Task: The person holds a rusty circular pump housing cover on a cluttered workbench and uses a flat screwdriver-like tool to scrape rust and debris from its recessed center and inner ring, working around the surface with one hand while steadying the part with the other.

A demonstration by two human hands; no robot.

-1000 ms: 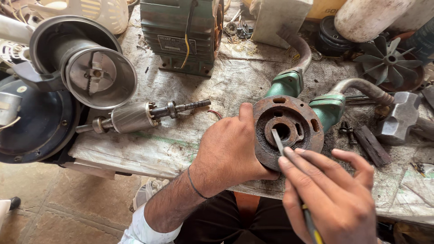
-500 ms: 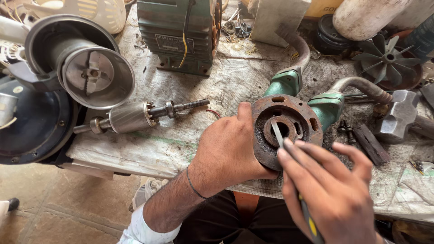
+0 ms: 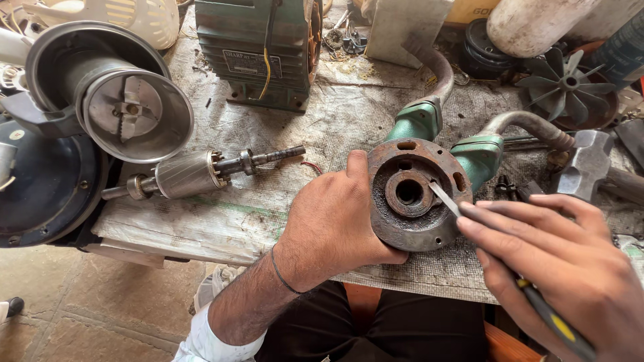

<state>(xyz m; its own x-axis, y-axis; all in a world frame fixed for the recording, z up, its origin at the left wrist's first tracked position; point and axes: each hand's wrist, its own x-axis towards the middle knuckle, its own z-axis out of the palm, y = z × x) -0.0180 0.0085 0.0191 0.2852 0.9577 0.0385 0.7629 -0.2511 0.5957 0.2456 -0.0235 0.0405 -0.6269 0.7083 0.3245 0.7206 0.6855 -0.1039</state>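
My left hand (image 3: 335, 221) grips the left edge of a rusty round pump casing (image 3: 410, 194), holding it tilted up at the bench's near edge. The casing has a central bore and green pipe fittings (image 3: 419, 119) behind it. My right hand (image 3: 570, 268) holds a screwdriver (image 3: 446, 200) with a black and yellow handle; its flat metal tip rests on the raised ring around the casing's bore.
A motor rotor with shaft (image 3: 201, 173) lies on the cloth-covered bench (image 3: 221, 214) to the left. Round metal housings (image 3: 127, 100) stand at far left, a green motor body (image 3: 265, 50) at the back, a black fan impeller (image 3: 563, 84) and a hammer head (image 3: 587, 161) at right.
The screwdriver tip has shifted from the casing's inner bore to the right side of the raised ring. My right hand has drawn back to the right. My left hand keeps its grip.
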